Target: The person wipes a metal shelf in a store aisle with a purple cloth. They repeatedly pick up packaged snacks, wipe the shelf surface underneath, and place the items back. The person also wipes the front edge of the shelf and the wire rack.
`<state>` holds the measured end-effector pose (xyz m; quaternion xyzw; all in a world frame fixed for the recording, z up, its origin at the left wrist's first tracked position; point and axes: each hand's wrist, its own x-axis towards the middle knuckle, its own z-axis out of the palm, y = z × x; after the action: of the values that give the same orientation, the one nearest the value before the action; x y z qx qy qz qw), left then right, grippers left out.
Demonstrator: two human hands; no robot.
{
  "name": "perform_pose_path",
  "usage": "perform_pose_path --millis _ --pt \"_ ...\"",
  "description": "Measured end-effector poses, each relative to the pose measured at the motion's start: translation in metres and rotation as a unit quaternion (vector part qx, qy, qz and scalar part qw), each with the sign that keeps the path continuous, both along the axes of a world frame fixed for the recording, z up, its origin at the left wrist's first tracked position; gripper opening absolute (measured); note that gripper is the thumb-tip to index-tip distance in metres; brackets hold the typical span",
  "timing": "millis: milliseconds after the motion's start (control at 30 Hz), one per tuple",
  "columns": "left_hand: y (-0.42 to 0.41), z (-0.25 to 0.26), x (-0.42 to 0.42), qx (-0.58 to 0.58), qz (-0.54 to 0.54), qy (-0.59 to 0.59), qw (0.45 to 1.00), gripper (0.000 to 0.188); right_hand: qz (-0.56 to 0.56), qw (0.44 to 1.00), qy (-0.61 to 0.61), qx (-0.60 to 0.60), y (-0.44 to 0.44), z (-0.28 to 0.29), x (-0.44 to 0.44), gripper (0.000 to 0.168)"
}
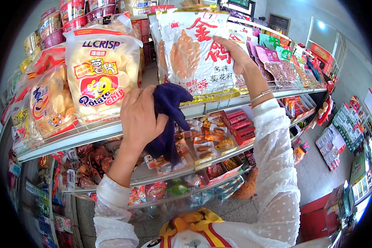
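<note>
My left hand (141, 114) holds a dark purple cloth (173, 105), which hangs down over the front edge of the top shelf (204, 107). Its fingers rest against the lower right corner of a large bag of potato chips (102, 65). Beside that bag stands a row of white snack bags (186, 52) printed with red and black characters. On the front one's right edge is my right hand (240, 57), its thumb on the bag's face and its other fingers hidden behind. A gap lies between the chips and the white bags.
A low wire rail (223, 93) runs along the shelf front. Lower shelves carry small wrapped snacks (210, 136) and a red box of wrapped sticks (238, 124). Tubs (73, 14) are stacked at the back left. Pink and green packets (269, 55) stand to the right.
</note>
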<state>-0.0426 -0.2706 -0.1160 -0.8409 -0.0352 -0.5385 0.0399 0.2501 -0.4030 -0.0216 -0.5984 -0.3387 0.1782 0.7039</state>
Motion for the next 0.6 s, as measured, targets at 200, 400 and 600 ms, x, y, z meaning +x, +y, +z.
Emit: perform_pose_path --millis 200,400,600 --pt "0.003 -0.001 -0.001 0.051 0.002 -0.034 0.998 0.056 0.086 0.988 -0.129 -0.014 -0.02 0.014 -0.063 0.046" --pt "0.001 -0.001 0.005 0.037 0.0 -0.022 0.999 0.059 -0.013 0.971 -0.214 0.101 -0.051 0.039 -0.081 0.035" --pt "0.007 -0.003 0.003 0.052 0.011 -0.022 0.998 0.06 -0.138 0.891 -0.159 0.403 -0.177 0.041 -0.094 0.034"
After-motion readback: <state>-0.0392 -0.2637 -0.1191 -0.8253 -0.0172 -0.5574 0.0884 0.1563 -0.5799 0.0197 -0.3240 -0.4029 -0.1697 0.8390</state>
